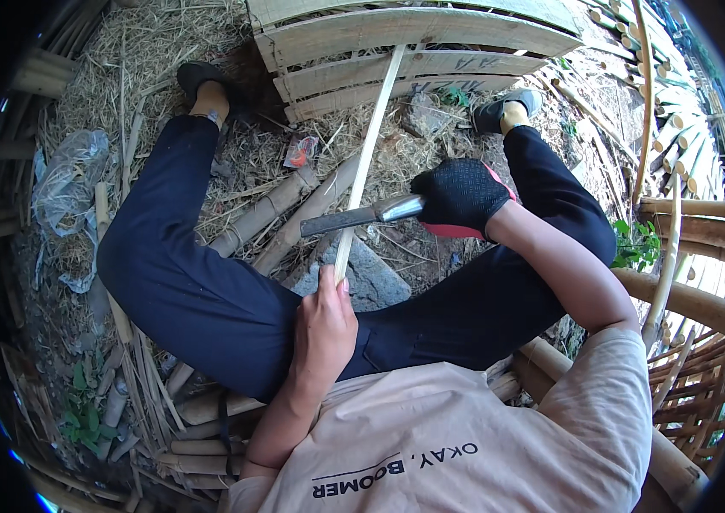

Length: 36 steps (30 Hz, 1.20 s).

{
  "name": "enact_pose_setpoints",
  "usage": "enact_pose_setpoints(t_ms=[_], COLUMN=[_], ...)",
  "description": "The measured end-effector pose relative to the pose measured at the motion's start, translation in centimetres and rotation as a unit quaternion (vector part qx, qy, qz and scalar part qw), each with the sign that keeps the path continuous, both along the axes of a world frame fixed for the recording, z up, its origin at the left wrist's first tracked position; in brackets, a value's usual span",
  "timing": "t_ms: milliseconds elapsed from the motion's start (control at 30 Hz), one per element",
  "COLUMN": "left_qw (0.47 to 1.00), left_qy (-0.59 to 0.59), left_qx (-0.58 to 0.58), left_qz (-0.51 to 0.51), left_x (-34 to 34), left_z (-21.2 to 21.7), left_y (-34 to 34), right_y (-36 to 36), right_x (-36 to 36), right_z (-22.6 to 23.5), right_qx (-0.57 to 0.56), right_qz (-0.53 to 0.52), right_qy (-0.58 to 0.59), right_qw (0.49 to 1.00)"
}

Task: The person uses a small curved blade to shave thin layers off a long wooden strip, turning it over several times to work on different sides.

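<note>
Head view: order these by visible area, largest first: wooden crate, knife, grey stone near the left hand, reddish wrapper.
1. Wooden crate, cut off by the top edge
2. Grey stone, partly covered
3. Knife
4. Reddish wrapper

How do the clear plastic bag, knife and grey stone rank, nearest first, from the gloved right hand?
1. Knife: gripped in the gloved right hand.
2. Grey stone: lower in the head view, left of that hand.
3. Clear plastic bag: far left.
</note>
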<state>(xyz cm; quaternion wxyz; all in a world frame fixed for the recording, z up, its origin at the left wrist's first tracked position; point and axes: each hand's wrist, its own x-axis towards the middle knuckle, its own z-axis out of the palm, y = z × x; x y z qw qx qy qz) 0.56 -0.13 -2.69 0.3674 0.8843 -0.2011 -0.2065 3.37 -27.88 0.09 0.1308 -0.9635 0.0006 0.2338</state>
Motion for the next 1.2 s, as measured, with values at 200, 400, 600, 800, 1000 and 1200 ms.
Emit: enact_pose_setpoints(t_ms=[200,400,600,800,1000,1200], left_qw=[0.996,0.998,0.999,0.999,0.998,0.997], left_qy=[-0.076,0.004,0.001,-0.008,-0.013,-0.021], left_qx=[0.043,0.06,0.051,0.046,0.062,0.07], left_qz=[-0.033,-0.003,-0.007,-0.01,-0.007,-0.012], left_x=[0.0,-0.1,-0.1,-0.1,-0.3,-0.3], left_z=[0.2,0.7,0.6,0.4,0.4,0.1], left_y=[-0.5,-0.5,-0.5,-0.5,-0.4,-0.3], right_y=[0.6,-1.0,-8.0,-3.9,-0.3,0.5], right_x=[0.0,0.8,2.7,0.5,-0.3,0.5], right_z=[0.1,-0.4,0.0,0.9,0.0,0.1], right_qx=[-0.048,-0.082,-0.17,-0.041,0.002,-0.055], right_qz=[-0.009,-0.101,-0.18,-0.143,-0.031,-0.032], right_qy=[0.011,-0.062,-0.132,-0.024,0.028,0.033], right_qw=[0.999,0.99,0.96,0.989,0.999,0.997])
